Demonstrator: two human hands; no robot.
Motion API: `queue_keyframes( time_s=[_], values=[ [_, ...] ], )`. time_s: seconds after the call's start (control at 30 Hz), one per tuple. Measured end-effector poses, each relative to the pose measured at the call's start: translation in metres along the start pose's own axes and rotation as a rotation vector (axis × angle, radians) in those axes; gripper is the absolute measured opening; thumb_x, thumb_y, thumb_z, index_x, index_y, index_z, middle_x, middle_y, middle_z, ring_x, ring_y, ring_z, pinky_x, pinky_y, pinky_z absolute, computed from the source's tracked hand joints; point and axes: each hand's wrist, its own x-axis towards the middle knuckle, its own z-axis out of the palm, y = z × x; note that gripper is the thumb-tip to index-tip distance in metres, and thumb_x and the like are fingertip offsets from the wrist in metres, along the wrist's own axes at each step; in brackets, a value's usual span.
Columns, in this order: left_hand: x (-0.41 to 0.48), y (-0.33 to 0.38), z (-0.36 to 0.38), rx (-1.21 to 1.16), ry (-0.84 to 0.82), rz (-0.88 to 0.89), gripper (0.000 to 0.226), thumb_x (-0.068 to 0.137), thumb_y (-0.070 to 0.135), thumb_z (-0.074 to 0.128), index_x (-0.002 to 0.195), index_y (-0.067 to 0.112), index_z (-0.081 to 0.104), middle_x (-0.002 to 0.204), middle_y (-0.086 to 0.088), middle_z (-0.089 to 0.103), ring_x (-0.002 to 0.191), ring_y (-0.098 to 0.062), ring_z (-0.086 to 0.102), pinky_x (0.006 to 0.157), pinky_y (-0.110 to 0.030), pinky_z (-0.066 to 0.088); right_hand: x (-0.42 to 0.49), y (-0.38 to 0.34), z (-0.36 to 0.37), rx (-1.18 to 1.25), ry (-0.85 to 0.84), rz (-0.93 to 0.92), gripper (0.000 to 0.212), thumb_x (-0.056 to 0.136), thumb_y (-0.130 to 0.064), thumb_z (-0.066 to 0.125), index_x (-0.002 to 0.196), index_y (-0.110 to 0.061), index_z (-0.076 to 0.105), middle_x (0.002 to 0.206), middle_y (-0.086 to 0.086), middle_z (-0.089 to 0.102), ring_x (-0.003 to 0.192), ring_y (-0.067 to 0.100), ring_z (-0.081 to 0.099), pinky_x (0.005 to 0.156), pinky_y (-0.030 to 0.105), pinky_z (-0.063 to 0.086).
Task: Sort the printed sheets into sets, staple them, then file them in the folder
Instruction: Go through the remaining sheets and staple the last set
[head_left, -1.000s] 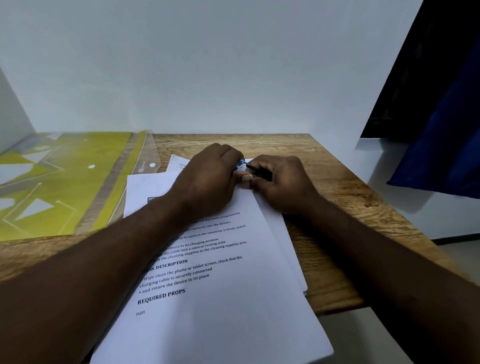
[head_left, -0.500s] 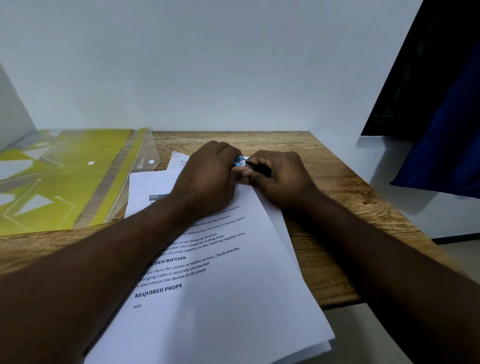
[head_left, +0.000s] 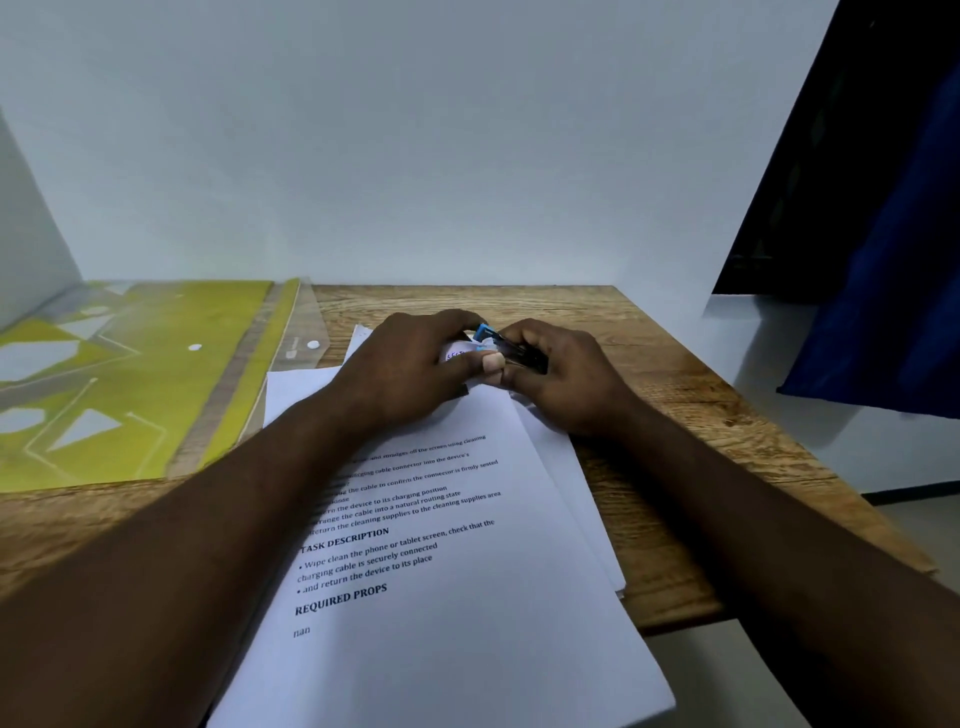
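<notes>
A stack of printed sheets (head_left: 457, 582) lies on the wooden table, its near end hanging over the table's front edge. At the stack's far corner my left hand (head_left: 415, 369) pinches the paper corner, thumb on top. My right hand (head_left: 561, 379) grips a small blue and black stapler (head_left: 498, 343) placed at that same corner. More white sheets (head_left: 582, 483) lie underneath, fanned out to the right. A yellow-green plastic folder (head_left: 130, 379) lies flat at the left of the table.
The wooden table (head_left: 701, 431) ends at a white wall behind and at its right edge, beyond which the floor shows. A dark blue cloth (head_left: 883, 291) hangs at the far right.
Both hands stay at the stack's far corner. My left hand has shifted slightly, so the stapler's blue end and the paper corner show more between the hands.
</notes>
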Motion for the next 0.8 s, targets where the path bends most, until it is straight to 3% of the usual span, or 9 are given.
queue_keyframes(
  time_s=[0.17,0.23,0.33,0.43,0.53,0.67,0.8],
  values=[
    [0.0,-0.002,-0.005,-0.135,-0.004,-0.032,0.039,0.09,0.053,0.071,0.124,0.033,0.072,0.103,0.016,0.077,0.093,0.008,0.068,0.077,-0.014,0.048,-0.002,-0.002,0.0,0.001,0.007,0.005,0.028,0.086,-0.041,0.081,0.101,-0.021,0.069,0.082,0.0,0.07,0.075,0.026,0.068,0.07,0.041,0.055],
    [0.0,-0.004,-0.005,-0.257,0.009,-0.076,0.03,0.096,0.038,0.073,0.124,0.031,0.07,0.096,0.011,0.078,0.089,0.003,0.069,0.079,-0.021,0.052,-0.001,-0.002,-0.001,0.0,0.003,0.006,0.03,0.084,-0.036,0.085,0.104,-0.021,0.069,0.084,-0.003,0.071,0.073,0.019,0.066,0.072,0.04,0.056],
    [0.001,-0.007,-0.006,-0.275,0.046,-0.086,0.016,0.099,0.022,0.071,0.112,0.03,0.069,0.08,0.007,0.075,0.075,-0.004,0.062,0.075,-0.025,0.045,-0.002,-0.006,-0.003,0.016,-0.014,0.002,0.038,0.085,-0.024,0.089,0.113,-0.026,0.064,0.083,-0.009,0.07,0.069,0.007,0.063,0.07,0.031,0.053],
    [0.002,-0.006,-0.006,-0.229,0.056,-0.089,0.006,0.099,0.023,0.07,0.1,0.029,0.07,0.077,0.003,0.073,0.071,-0.011,0.06,0.071,-0.029,0.045,-0.004,-0.009,-0.004,0.087,-0.004,0.018,0.046,0.086,-0.019,0.088,0.116,-0.02,0.054,0.073,-0.008,0.07,0.059,0.01,0.064,0.06,0.026,0.05],
    [0.002,-0.007,-0.006,-0.189,0.054,-0.061,0.01,0.095,0.032,0.066,0.098,0.028,0.075,0.086,0.008,0.076,0.084,-0.015,0.067,0.083,-0.036,0.051,-0.005,-0.01,-0.004,-0.007,0.012,-0.055,0.042,0.087,-0.023,0.087,0.111,-0.019,0.054,0.067,-0.014,0.062,0.059,0.012,0.054,0.06,0.026,0.043],
    [0.003,-0.006,-0.007,-0.19,0.065,-0.038,0.02,0.092,0.041,0.063,0.096,0.028,0.078,0.09,0.014,0.077,0.088,-0.01,0.069,0.084,-0.034,0.051,-0.006,-0.01,-0.004,-0.032,0.011,-0.132,0.038,0.088,-0.024,0.087,0.114,-0.02,0.059,0.094,-0.008,0.07,0.073,0.017,0.064,0.07,0.033,0.052],
    [0.004,-0.006,-0.006,-0.139,0.065,-0.037,0.013,0.099,0.033,0.068,0.095,0.028,0.079,0.09,0.013,0.077,0.085,-0.006,0.068,0.079,-0.029,0.048,-0.005,-0.008,-0.002,-0.012,0.007,-0.165,0.04,0.084,-0.025,0.09,0.112,-0.023,0.062,0.102,-0.006,0.071,0.068,0.019,0.064,0.065,0.035,0.054]
  ],
)
